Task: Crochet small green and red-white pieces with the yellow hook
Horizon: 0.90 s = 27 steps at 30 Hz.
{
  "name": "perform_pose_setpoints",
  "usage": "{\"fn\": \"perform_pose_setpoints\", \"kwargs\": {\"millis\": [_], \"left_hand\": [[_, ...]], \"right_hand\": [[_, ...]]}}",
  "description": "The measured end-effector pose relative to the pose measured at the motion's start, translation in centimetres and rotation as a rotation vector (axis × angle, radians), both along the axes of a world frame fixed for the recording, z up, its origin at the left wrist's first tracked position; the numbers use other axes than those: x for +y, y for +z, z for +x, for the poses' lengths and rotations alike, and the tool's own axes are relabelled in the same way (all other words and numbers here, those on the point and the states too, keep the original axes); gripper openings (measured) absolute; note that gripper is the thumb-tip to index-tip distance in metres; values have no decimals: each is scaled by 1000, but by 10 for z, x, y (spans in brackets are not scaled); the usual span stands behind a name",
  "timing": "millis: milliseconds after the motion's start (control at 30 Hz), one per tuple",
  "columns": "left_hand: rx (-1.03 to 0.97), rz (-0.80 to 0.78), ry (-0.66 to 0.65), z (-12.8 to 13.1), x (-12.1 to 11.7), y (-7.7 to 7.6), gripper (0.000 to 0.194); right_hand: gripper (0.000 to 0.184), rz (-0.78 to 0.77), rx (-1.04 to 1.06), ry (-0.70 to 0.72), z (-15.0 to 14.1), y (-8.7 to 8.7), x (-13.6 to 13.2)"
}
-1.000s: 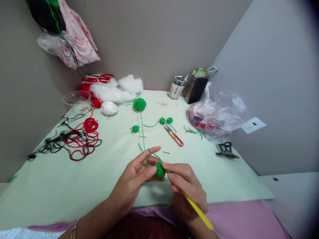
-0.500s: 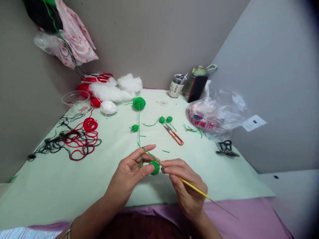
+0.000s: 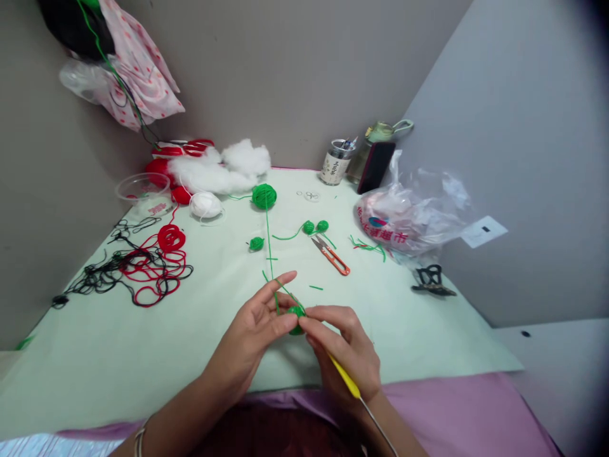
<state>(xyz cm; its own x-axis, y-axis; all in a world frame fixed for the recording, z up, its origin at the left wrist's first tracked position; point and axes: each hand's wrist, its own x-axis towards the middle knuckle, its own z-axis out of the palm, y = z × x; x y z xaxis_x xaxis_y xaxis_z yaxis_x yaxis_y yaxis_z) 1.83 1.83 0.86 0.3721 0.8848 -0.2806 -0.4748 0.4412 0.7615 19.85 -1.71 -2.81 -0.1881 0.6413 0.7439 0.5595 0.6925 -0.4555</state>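
Observation:
A small green crocheted ball (image 3: 295, 313) is pinched between the thumb and fingers of my left hand (image 3: 259, 327), whose index finger is raised with green yarn (image 3: 269, 238) running past it. That strand leads back to a green yarn ball (image 3: 264, 197). My right hand (image 3: 345, 349) grips a crochet hook (image 3: 346, 377) with a yellow handle and a thin metal shaft at its rear. Its thumb and index fingertips press against the right side of the crocheted piece. The hook's front tip is hidden by the fingers.
Orange thread snips (image 3: 332, 256) lie beyond my hands, near two small green balls (image 3: 314, 226). Tangled black and red yarn (image 3: 143, 266) spreads at left; white stuffing (image 3: 214, 171) is behind it. A plastic bag (image 3: 409, 216), claw clip (image 3: 432, 281) and pen jar (image 3: 335, 164) stand right.
My right hand has moved slightly left, its thumb and index finger now touching the crocheted ball. The hook has turned steeper, its rear end swinging down and toward me.

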Motion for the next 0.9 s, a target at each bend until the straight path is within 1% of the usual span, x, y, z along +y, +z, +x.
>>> {"fn": "perform_pose_setpoints", "kwargs": {"millis": [67,133,233,333,433,533,600,733,800,900], "left_hand": [[-59,-77,-41,-1,2,0,59],[-134,-126,-93,-2,3,-1,60],[-214,-153,-148,-2,5,-2,61],[-235,-151,-154,-4,7,-1,64],[-217,-131,-142,-8,10,0,65],[-192,-105,-134,-11,12,1,62],[-169,-72,-135,-14,14,1,58],[-78,18,-171,-20,19,2,54],[-6,63,-164,-23,21,3,49],[88,119,-114,-26,21,3,41]], "right_hand": [[61,-7,-24,28,2,2,0],[59,-2,4,51,1,3,1],[53,-30,145,80,-1,5,1],[46,-85,281,140,-3,5,0],[40,-175,365,173,0,8,-3],[35,-240,407,181,3,12,-5],[32,-279,442,190,4,14,-6],[25,-381,579,211,6,18,-5],[22,-407,649,190,7,21,-4],[17,-403,782,154,7,25,0]]}}
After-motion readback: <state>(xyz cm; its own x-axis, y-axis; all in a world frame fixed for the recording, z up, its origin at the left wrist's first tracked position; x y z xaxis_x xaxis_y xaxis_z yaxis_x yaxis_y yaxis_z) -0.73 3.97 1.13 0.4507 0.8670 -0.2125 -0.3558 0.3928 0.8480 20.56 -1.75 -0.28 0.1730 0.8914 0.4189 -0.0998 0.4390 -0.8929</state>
